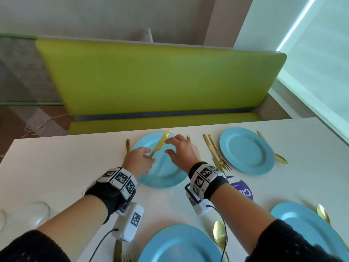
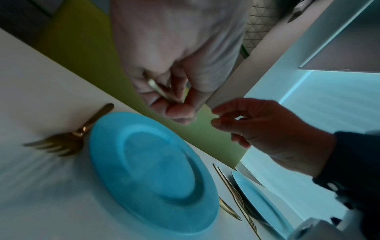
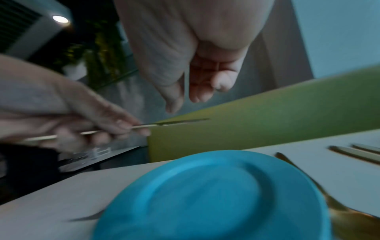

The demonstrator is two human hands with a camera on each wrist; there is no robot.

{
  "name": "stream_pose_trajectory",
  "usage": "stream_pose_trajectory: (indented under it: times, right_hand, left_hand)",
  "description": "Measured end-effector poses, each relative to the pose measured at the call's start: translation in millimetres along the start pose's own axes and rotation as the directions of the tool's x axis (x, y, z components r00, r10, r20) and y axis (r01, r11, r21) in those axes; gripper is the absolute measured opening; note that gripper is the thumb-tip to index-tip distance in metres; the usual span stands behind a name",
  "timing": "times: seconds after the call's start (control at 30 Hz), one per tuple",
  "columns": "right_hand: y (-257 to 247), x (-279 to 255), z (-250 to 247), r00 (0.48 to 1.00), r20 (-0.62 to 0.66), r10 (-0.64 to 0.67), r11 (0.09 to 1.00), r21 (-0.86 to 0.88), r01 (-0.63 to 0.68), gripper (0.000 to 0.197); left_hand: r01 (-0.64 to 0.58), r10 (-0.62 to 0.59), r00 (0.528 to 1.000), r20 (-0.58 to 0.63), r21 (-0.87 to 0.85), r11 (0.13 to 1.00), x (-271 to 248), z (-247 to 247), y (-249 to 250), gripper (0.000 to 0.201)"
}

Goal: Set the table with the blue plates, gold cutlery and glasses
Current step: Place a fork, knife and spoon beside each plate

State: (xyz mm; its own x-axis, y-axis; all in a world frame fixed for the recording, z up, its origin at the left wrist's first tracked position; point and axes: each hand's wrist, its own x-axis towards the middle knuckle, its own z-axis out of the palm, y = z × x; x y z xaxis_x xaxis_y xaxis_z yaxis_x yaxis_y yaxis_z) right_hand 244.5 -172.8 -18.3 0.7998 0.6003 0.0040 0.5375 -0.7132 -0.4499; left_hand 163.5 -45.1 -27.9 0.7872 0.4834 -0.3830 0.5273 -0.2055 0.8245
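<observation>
- My left hand (image 1: 139,162) pinches the handle of a gold knife (image 1: 160,143), held in the air over the far-left blue plate (image 1: 160,173), blade pointing toward the table's far edge.
- My right hand (image 1: 181,151) is spread, fingers relaxed, holding nothing, just beside the blade, over the plate's right half.
- This place has a fork (image 2: 68,138) along the plate's left rim and a spoon (image 3: 320,191) along its right rim. I judge the knife is the piece being placed here.
- To do it well: take the blade end lightly with the right fingers, keep the knife level, carry it clear of the rim rather than across the plate face, and lay it flat on the white table (image 1: 56,176), parallel to the cutlery already down.
- Set it down without nudging the spoon, which lies close to the rim.
- The neighbouring far-right plate (image 1: 247,151) has knife and fork together on its left; that could serve as the pattern.
- Hard to make out: in the head view my right hand covers most of the spoon and my left hand most of the fork.
- Both wrist views are smeared; the knife's edge direction is unreadable.
- Glasses (image 1: 31,214) sit cut off at the table's near-left corner; I cannot tell how many.
- The two nearest plates are cut off by the frame.
</observation>
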Motion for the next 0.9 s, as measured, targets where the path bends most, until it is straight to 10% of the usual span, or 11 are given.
stream_pose_trajectory:
  times: [0.17, 0.67, 0.9]
  right_hand:
    - [-53, -37, 13, 0.968, 0.171, -0.184, 0.974, -0.101, 0.203, 0.026]
    - [-186, -129, 42, 0.962, 0.264, -0.063, 0.989, -0.114, 0.096, 0.021]
    - [-195, -107, 67, 0.967, 0.225, 0.122, 0.984, -0.151, -0.089, 0.020]
  left_hand:
    - [0.003, -0.032, 0.986, 0.165, 0.170, 0.985, -31, -32, -8, 0.072]
    - [-0.287, 0.073, 0.900, 0.429, 0.460, 0.841, -115, -142, -60, 0.101]
    - [-0.366, 0.272, 0.928, 0.256, 0.476, 0.800, -98, -175, -65, 0.066]
